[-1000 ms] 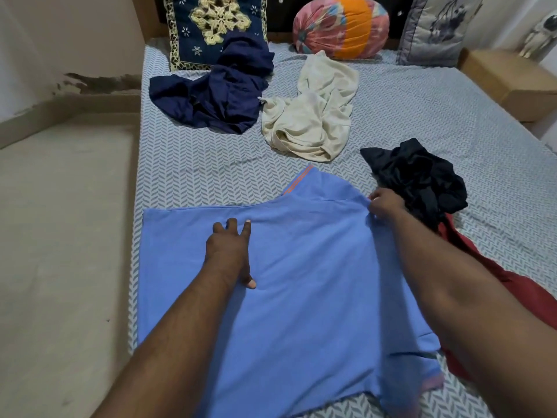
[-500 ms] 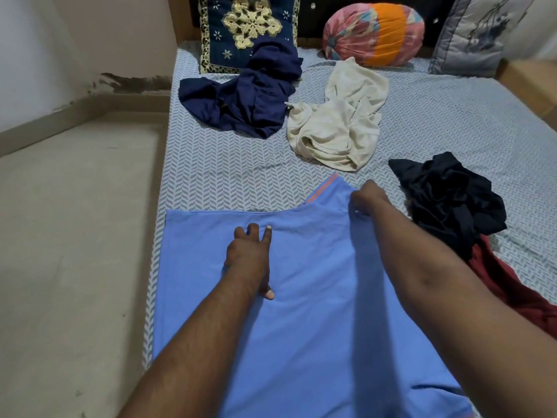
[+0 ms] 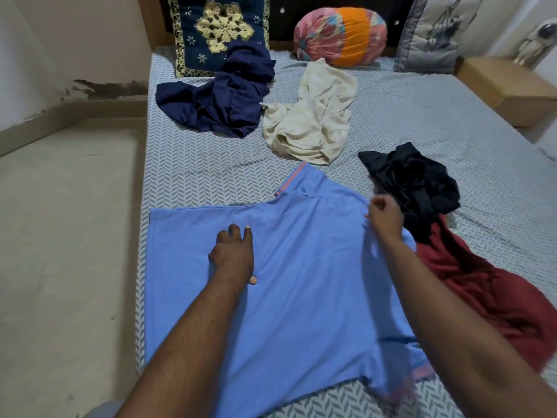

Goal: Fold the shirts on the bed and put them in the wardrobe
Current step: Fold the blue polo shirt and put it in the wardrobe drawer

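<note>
Herringbone sheeting covers the bed (image 3: 211, 176), with pillows (image 3: 220, 34) along its far end. On the near left part, a blue shirt (image 3: 301, 297) lies spread flat. The left grip (image 3: 232, 257) presses down on it, fingers straight and released. The right grip (image 3: 384, 217) is curled on the blue shirt's right edge, pinching the cloth. A navy shirt (image 3: 217, 104) and a cream shirt (image 3: 313, 122) lie crumpled farther up. A black shirt (image 3: 413, 182) and a red shirt (image 3: 488, 291) lie just to the right.

Dim, even indoor light; soft shadows, wide-angle bending, blurred lower edge.
</note>
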